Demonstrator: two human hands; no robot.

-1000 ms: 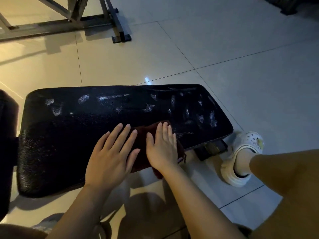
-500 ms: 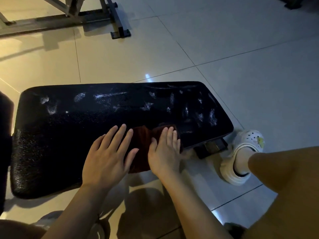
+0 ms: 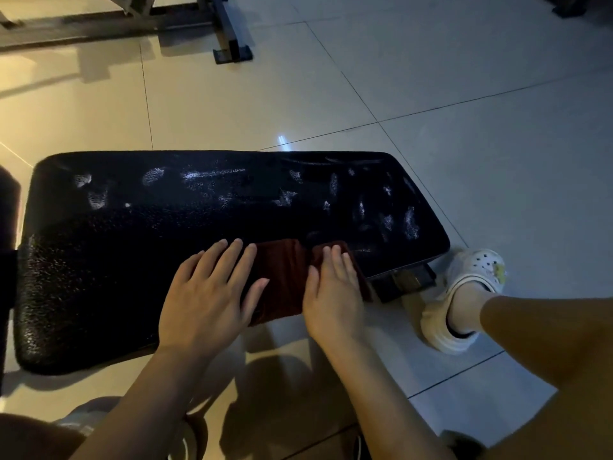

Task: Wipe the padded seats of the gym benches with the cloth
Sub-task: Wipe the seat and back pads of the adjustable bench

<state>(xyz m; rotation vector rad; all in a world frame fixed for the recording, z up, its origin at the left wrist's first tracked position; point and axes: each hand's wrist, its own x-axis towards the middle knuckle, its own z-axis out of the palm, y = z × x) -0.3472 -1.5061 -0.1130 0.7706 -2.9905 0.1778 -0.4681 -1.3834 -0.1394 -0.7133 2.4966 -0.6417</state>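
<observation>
A black padded bench seat [image 3: 132, 247] lies across the view, with pale smears along its far half and right end. A dark red cloth [image 3: 282, 277] is spread flat on the seat's near edge. My left hand [image 3: 209, 293] presses flat on the pad, fingers straight, its right side touching the cloth's left part. My right hand [image 3: 331, 293] lies flat on the cloth's right part, near the seat's right end.
The bench's metal bracket [image 3: 404, 280] sticks out under the right end. My right foot in a white clog [image 3: 464, 300] stands on the tiled floor [image 3: 497, 161] beside it. Another grey metal frame [image 3: 229, 31] stands at the far left. A dark pad [image 3: 8, 227] adjoins the seat's left end.
Both hands and the cloth slid slightly to the right along the seat's near edge. The cloth now lies flatter, with more of it showing between the hands.
</observation>
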